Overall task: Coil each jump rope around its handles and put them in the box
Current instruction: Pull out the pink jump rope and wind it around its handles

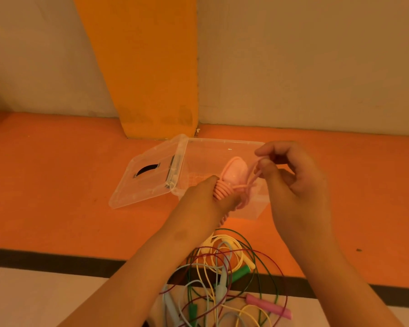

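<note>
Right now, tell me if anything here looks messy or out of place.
The uncoiled jump ropes lie in a tangled heap nearest the camera, green, yellow, blue and maroon cords crossing. Nothing looks spilled or broken.

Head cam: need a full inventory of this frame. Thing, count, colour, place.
pink jump rope: 1, pink, cord partly coiled round its handles, held over the box
box: 1, clear plastic, on the floor before the pillar
lid: 1, clear with a dark slot, open, at the box's left side
loose jump ropes: count unclear, tangled; yellow, green, pale blue, dark red cords; green and pink handles; floor near the person
pillar: 1, orange, against the wall
floor: orange, dark stripe
left hand: grips the coiled handles
right hand: pinches the cord's loop
</note>
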`<action>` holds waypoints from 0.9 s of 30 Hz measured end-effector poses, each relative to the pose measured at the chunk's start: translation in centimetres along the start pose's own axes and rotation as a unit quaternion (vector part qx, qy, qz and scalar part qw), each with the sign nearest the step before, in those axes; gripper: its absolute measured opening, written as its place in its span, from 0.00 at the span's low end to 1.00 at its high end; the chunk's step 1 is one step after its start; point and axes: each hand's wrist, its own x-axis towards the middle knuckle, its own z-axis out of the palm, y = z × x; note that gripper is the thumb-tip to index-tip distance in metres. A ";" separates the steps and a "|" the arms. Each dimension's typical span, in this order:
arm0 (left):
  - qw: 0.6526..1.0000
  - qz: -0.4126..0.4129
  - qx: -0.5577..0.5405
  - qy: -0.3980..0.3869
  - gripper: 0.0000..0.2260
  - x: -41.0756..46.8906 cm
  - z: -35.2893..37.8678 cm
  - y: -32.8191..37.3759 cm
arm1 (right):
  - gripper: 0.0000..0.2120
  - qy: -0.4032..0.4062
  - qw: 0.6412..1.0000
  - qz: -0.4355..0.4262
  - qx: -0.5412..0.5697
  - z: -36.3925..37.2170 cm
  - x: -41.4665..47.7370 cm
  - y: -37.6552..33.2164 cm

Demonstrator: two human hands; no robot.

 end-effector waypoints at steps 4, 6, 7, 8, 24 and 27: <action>1.000 -0.008 0.010 0.023 0.13 0.0 -0.4 0.0 | 0.14 -0.023 0.999 0.021 0.029 0.1 0.1 -0.1; 0.999 -0.013 -0.047 0.021 0.15 -0.3 -0.2 0.6 | 0.17 -0.018 0.995 0.057 0.080 0.1 0.5 0.0; 0.997 -0.011 -0.077 0.022 0.15 -0.5 0.0 0.9 | 0.17 -0.007 0.992 0.073 0.102 0.1 0.7 0.0; 0.995 -0.005 -0.097 0.024 0.16 -0.8 0.2 1.2 | 0.15 0.002 0.989 0.084 0.118 0.0 0.8 -0.1; 0.996 0.022 -0.056 0.070 0.23 -1.2 0.8 1.7 | 0.18 -0.024 0.998 0.060 0.009 -0.2 0.5 0.5; 0.996 0.015 -0.057 0.069 0.25 -1.0 0.7 1.8 | 0.19 -0.031 0.997 0.068 0.036 0.0 0.6 0.4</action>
